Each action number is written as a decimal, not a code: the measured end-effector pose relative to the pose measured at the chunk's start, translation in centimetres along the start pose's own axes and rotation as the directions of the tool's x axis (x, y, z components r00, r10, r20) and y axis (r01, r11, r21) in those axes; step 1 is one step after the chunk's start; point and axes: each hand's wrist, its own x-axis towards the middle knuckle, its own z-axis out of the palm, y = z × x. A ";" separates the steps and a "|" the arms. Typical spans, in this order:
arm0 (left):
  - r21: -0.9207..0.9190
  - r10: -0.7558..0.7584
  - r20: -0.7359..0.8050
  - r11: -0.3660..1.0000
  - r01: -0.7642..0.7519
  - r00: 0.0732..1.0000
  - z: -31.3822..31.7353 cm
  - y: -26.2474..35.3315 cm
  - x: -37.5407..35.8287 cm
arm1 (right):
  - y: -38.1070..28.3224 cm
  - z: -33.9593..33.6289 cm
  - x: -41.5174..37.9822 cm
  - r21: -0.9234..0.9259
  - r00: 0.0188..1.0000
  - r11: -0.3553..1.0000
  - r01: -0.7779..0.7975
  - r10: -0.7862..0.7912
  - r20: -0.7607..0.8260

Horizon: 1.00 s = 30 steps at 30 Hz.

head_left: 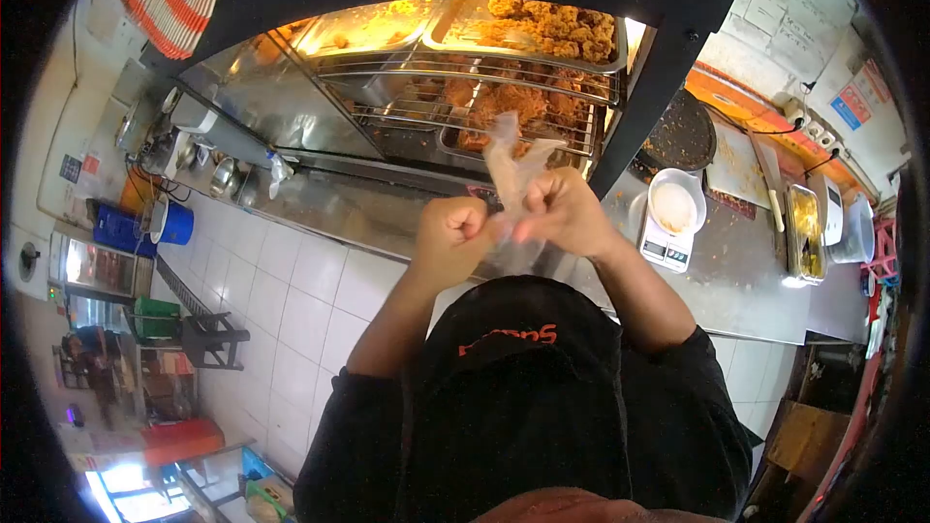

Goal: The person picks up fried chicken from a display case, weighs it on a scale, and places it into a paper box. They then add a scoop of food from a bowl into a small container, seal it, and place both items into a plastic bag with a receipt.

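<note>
A thin, see-through plastic bag (513,174) is held up in front of my chest, its loose ends sticking upward. My left hand (453,240) is curled closed at the bag's left side. On the other side my right hand (564,213) pinches the plastic with bent fingers. Something pale shows through the bag, too blurred to make out. Just beyond both hands is a lit warming cabinet with fried pieces on an upper tray (542,31) and more fried pieces (509,97) on the wire rack below.
To the right, a white bowl (675,203) sits on a digital scale (666,250) on the steel counter (731,281). Farther right are a knife (772,184), a metal tray (805,232) and a clear container (852,230). A dark round pan (680,134) stands behind the scale. Blue buckets (174,223) are at the far left.
</note>
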 end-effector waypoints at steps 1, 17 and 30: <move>0.076 0.026 -0.049 0.997 -0.022 0.998 -0.2 -0.3 -0.1 | -0.4 -0.3 -0.2 -0.234 0.998 0.971 0.053 -0.047 0.033; -0.212 -0.056 0.126 0.974 0.082 0.990 2.3 -2.0 -1.2 | 0.0 3.4 -1.9 -0.464 0.912 0.868 0.177 -0.323 -0.254; -0.993 0.060 -0.005 0.117 -0.012 0.998 0.3 -2.0 3.4 | 1.3 8.3 -2.3 -0.189 0.925 0.915 0.357 -0.374 -0.064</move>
